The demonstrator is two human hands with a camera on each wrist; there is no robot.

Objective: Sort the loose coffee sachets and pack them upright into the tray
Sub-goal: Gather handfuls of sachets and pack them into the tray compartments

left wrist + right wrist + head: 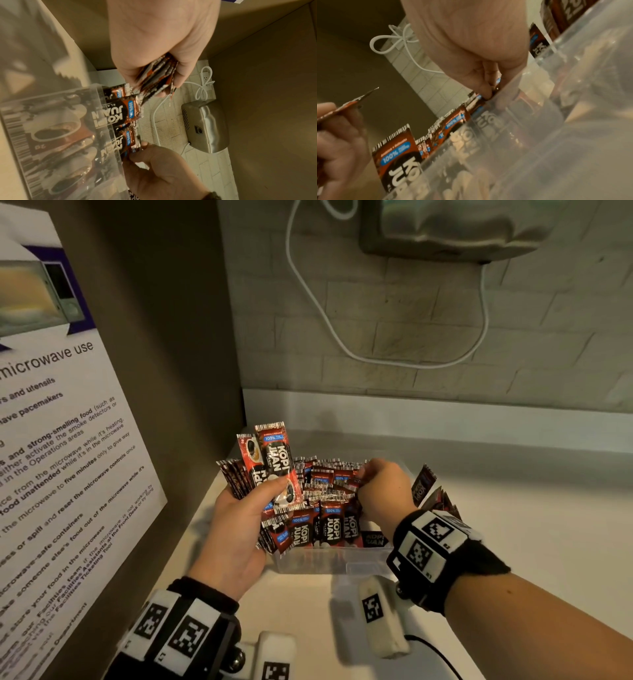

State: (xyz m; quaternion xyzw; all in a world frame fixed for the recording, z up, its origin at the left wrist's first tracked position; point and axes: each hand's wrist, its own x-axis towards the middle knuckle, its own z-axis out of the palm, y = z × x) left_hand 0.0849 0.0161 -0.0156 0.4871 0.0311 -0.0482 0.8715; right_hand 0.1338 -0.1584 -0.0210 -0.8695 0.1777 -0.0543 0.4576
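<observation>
Sachets (329, 529) stand upright in the tray (308, 563) straight ahead of you, long axes vertical. Your right hand (383, 491) is nearer, reaching in from above and pinching one sachet top. Your left hand (236, 529) grips a fanned bunch (270, 463) at the tray's left edge.

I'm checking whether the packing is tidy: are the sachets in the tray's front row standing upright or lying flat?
Upright. In the head view the front-row sachets stand on end behind the clear tray wall, logos vertical, tops above the rim.
</observation>
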